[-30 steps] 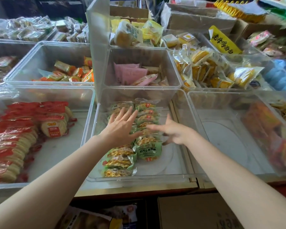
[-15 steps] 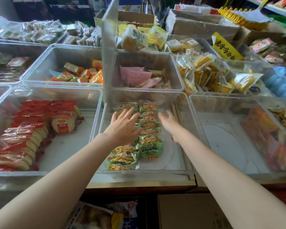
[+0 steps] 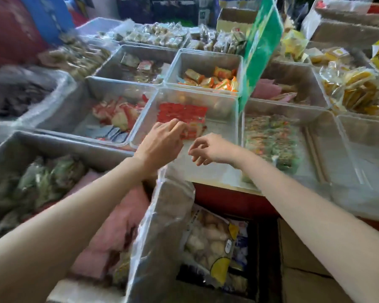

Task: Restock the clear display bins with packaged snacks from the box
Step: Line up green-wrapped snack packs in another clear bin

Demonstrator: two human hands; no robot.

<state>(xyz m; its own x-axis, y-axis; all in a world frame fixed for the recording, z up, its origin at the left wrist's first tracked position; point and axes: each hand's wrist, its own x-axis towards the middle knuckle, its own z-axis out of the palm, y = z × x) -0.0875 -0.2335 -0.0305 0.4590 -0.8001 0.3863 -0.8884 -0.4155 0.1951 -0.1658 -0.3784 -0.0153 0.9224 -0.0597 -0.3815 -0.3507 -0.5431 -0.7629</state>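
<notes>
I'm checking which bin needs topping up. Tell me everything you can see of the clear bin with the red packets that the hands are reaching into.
The clear bin is a rectangular tub of transparent plastic with a rolled rim, standing level among other bins. Red packets fill only its far-left part; the rest of its floor shows bare. The left hand reaches in and touches the nearest packets. The right hand hovers over the bare floor, fingers loosely curled, holding nothing. The picture is blurred, so print is unreadable.

2 bare forearms, no sleeves in view; left hand (image 3: 162, 143) and right hand (image 3: 212, 149) seemingly ungloved.
</notes>
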